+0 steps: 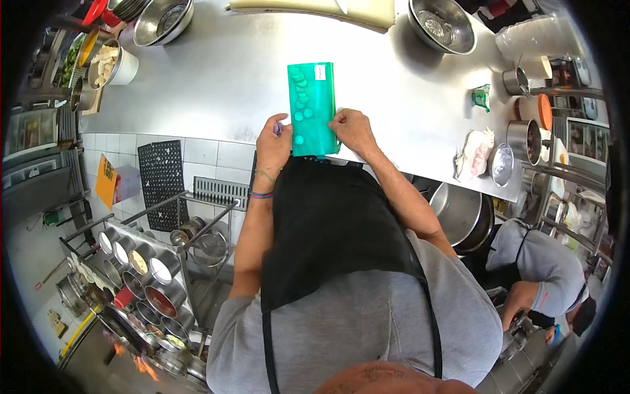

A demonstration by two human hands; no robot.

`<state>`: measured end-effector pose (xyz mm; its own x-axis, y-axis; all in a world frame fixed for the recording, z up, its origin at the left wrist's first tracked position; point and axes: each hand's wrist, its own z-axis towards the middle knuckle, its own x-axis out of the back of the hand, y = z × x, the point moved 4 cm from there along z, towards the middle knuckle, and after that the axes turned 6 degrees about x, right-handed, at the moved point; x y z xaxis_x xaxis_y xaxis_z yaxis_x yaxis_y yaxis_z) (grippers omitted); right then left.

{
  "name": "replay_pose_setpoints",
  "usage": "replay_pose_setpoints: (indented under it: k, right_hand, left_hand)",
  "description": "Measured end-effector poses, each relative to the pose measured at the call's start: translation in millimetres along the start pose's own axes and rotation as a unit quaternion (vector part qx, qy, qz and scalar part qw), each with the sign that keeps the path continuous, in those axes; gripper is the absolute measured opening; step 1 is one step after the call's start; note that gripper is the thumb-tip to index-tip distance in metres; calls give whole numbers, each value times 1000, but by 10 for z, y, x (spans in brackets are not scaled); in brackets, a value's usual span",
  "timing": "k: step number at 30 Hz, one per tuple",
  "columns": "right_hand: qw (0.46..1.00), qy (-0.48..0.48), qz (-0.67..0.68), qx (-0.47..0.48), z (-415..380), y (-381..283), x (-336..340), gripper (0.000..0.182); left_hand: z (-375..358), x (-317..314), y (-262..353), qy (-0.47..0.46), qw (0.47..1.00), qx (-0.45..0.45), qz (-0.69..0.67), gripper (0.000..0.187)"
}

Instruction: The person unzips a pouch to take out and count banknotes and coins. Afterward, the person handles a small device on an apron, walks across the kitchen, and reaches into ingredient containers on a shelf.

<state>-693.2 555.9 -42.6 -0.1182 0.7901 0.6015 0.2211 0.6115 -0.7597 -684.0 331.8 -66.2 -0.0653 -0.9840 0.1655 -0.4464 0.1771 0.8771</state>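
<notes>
A translucent green flat case (316, 125) lies on the steel table (216, 79), close to its near edge. Several round, coin-like discs show through its left side, and a white label is at its top right. My left hand (272, 139) is closed at the case's left edge, with a small purple thing (278, 129) between the fingers; its kind is too small to tell. On the other side, my right hand (354, 133) pinches the case's right edge. A black apron covers my front just below the case.
Steel bowls (164, 23) (443, 27) stand at the far left and right. A green packet (481, 97) and a plastic bag (474, 154) lie at right. Flames (141, 368) rise at lower left near pots. A co-worker (541, 262) bends at lower right.
</notes>
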Motion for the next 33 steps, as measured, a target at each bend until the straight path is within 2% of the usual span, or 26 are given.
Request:
replay_pose_setpoints:
  k: [3, 6, 9, 12, 16, 17, 21, 24, 27, 30, 33]
  right_hand:
    - [998, 20, 61, -15, -29, -72, 72, 17]
    - [985, 6, 165, -44, -34, -69, 85, 30]
    - [986, -12, 167, 19, -86, -202, 94, 43]
    - [982, -26, 178, 63, -209, -411, 73, 44]
    - [976, -37, 92, 193, -388, -817, 43, 33]
    - [974, -70, 73, 202, -408, -871, 6, 27]
    - [962, -110, 25, 247, -479, -990, -99, 29]
    - [945, -110, 1, 307, -503, -956, -163, 27]
    - [950, -87, 85, 286, -491, -926, -115, 23]
    - [954, -98, -68, 274, -518, -863, 107, 24]
    - [942, -124, -124, 286, -603, -665, 73, 30]
  left_hand:
    - [50, -54, -22, 2, 996, -48, 69, 29]
    - [33, -92, 21, -34, 999, -1, 5, 29]
    - [67, -108, 96, -55, 998, 17, -27, 32]
    - [88, -101, 237, -65, 997, 33, -32, 40]
    - [99, -107, 386, -84, 993, 38, -73, 45]
    - [133, -88, 381, -96, 993, 31, -69, 45]
    - [176, -3, 464, -137, 987, 48, -72, 40]
    - [224, 36, 515, -134, 990, -50, 16, 27]
    - [237, 87, 553, -80, 995, -48, 32, 19]
    - [173, 174, 551, -105, 994, -22, -25, 14]
    - [207, 211, 487, -137, 986, -26, -88, 12]
